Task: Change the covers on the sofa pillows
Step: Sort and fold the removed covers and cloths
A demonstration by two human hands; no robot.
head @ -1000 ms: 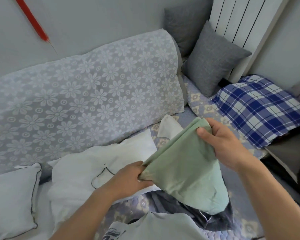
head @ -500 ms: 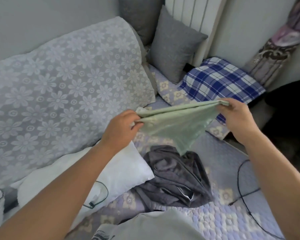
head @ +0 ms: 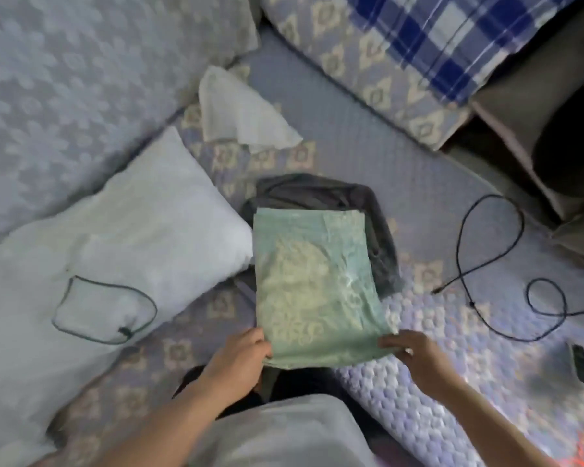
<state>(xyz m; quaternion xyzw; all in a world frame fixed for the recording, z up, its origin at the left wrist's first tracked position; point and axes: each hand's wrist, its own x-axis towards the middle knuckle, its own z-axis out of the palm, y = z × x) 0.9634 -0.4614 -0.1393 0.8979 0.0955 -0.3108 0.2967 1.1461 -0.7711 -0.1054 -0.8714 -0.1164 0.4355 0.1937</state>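
Both hands, the left hand (head: 240,357) and right hand (head: 415,353), pinch the near corners of the pale green patterned fabric pillow cover (head: 314,284), spread flat over a crumpled dark grey cover (head: 378,210), probably to find its opening for the bare white pillow (head: 125,237) alongside.

Single head-worn view, looking steeply down, close over the sofa seat (head: 368,153); forearms enter from bottom edge. Wide-angle, blurred.

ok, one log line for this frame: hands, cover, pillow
left hand: grips green cover near corner | right hand: grips other near corner | cover: spread over grey cover | white pillow: bare, left of cover
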